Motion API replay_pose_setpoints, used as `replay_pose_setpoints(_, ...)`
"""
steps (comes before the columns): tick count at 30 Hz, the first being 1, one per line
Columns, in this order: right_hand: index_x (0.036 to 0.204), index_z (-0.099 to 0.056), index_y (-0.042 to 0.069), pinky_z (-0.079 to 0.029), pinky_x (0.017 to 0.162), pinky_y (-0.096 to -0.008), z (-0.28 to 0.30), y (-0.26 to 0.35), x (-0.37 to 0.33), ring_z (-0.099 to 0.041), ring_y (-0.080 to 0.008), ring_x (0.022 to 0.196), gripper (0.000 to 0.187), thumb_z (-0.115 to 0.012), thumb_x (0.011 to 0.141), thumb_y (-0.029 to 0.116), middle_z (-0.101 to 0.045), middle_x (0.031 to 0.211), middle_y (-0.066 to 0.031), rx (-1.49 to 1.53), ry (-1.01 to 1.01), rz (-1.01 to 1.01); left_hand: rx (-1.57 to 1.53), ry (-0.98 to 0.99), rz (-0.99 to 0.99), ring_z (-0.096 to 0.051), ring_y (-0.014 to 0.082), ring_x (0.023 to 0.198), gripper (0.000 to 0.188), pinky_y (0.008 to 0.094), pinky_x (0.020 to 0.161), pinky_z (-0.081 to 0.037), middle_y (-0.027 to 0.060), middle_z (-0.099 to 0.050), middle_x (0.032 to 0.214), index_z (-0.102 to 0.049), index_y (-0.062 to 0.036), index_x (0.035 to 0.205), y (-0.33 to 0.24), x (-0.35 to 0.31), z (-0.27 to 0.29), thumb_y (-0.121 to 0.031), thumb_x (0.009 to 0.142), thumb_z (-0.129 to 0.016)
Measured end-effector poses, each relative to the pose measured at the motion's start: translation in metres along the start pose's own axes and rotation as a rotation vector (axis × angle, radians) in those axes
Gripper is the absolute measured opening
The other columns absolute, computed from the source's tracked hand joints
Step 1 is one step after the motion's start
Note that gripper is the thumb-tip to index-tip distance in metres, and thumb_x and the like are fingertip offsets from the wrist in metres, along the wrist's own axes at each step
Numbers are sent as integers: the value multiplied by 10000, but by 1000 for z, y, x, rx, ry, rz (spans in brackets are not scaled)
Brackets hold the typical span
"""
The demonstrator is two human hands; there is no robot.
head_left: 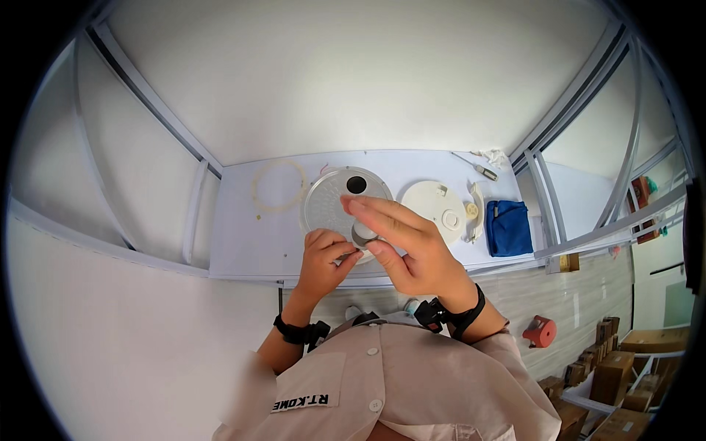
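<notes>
A round silver metal plate (323, 206) lies on the white table, with a dark round spot (356, 184) near its far edge. On the plate's near part stands a small silver cylinder with a pale top (362, 234). My left hand (323, 259) is closed at the plate's near edge, its thumb and index finger pinched beside the cylinder; what they grip is hidden. Over the cylinder reaches my right hand (413, 242), fingers stretched out and thumb apart. The right thumb tip is close to the cylinder's side; contact is unclear.
Right of the plate are a white round cover (432, 204), a curved white piece (476, 212), a blue cloth pouch (508, 228) and a screwdriver (484, 172). A pale thin ring (255, 192) lies at left. White frame posts (543, 192) flank the table; a red stool (541, 332) stands on the floor.
</notes>
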State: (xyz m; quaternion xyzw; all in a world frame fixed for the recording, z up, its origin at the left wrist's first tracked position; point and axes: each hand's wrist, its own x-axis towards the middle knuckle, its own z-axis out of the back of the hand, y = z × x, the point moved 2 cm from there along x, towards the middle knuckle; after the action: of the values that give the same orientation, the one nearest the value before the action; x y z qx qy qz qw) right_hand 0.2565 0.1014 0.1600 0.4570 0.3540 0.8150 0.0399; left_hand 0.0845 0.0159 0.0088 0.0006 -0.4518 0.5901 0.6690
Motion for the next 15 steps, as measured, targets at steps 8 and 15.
replay_pose_setpoints(8,1269,-754,63,-568,855,-367,6,-11,-13,-655,-323,1137,468,-866,819,126,-580,1390,-194,-223,-92,11,-41,-11,-24,-600,226,900,164,390,887,-424,-16,-654,891,-776,-132,893,0,2,0,-140,775,-889)
replay_pose_setpoints(15,1301,-730,39,-559,840,-377,8,-7,-6,-662,-288,1042,500,-872,838,162,-631,1300,-178,77,52,-8,-29,5,2,-608,224,896,157,391,889,-427,-12,-659,891,-760,-123,858,-2,2,2,-140,769,-888)
